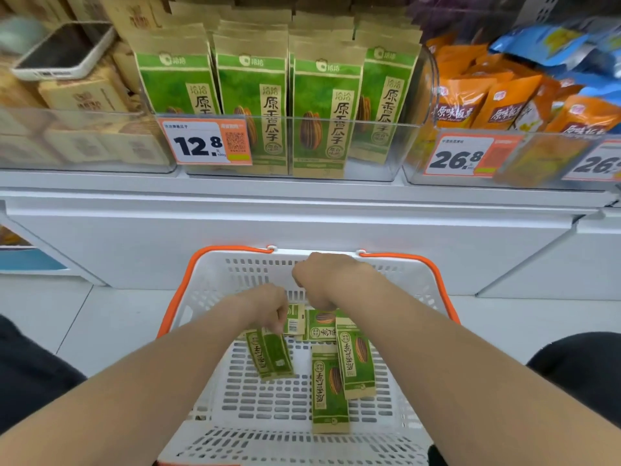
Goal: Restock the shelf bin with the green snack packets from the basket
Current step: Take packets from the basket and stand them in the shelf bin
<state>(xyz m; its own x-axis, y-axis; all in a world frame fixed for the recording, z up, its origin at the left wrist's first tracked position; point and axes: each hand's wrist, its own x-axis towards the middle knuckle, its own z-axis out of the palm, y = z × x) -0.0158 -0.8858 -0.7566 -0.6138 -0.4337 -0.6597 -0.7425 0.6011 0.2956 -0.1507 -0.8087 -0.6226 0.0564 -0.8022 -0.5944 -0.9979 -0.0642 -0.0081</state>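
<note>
The green sunflower-seed packet (270, 353) that the left hand (268, 307) holds hangs inside the white basket (208, 290), in its left half. Thumb and curled fingers pinch its top edge, and I cannot tell whether this is one packet or two held together. Just beside those fingers a barcode-side packet (295, 321) lies against the basket's far end. Next to it a sideways packet (321, 326) rests under the right hand (322, 280), whose fingers curl downward at the basket's far wall; whether it grips anything cannot be told. Two lengthwise packets lie in the basket's right half, the upper packet (356, 361) overlapping the corner of the lower packet (329, 395). The orange handles (174, 297) are folded down along the basket's rim. Directly above the basket, the clear shelf bin (400, 149) holds upright green packets (252, 92) in four rows, with a 12.8 price tag (205, 141) on its front. Above and left of the basket, tan boxes (84, 95) fill another clear bin with a white-cased phone (64, 50) lying on top. Above and right of the basket, a third bin (413, 173) holds orange packets (470, 99) with blue packets (551, 42) behind them, and carries a 26.8 price tag (457, 156).
</note>
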